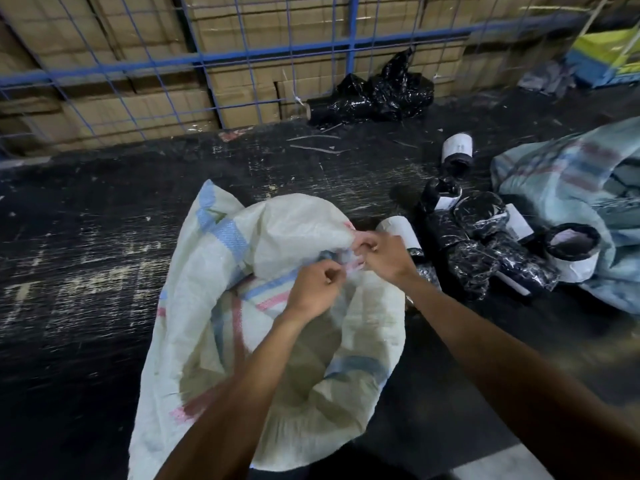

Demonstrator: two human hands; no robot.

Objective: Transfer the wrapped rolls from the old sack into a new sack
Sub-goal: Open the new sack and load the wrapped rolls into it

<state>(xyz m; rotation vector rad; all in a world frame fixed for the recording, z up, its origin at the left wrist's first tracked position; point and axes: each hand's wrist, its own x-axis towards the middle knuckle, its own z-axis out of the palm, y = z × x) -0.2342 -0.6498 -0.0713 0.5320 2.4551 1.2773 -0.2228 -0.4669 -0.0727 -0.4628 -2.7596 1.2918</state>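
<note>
Dark warehouse floor (104, 258) at centre frame: our left hand (313, 292) and right hand (382, 256) pinch the new sack (214, 306) rim; wrapped rolls (485, 244) lie right, beside the old sack (568, 181). We should spread the mouth wide before loading.

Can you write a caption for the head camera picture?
Both hands pinch the white sack's rim; wrapped rolls wait beside it.

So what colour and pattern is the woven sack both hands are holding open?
Off-white woven plastic sack with light blue and pink stripes, clearest in the head view.
</note>
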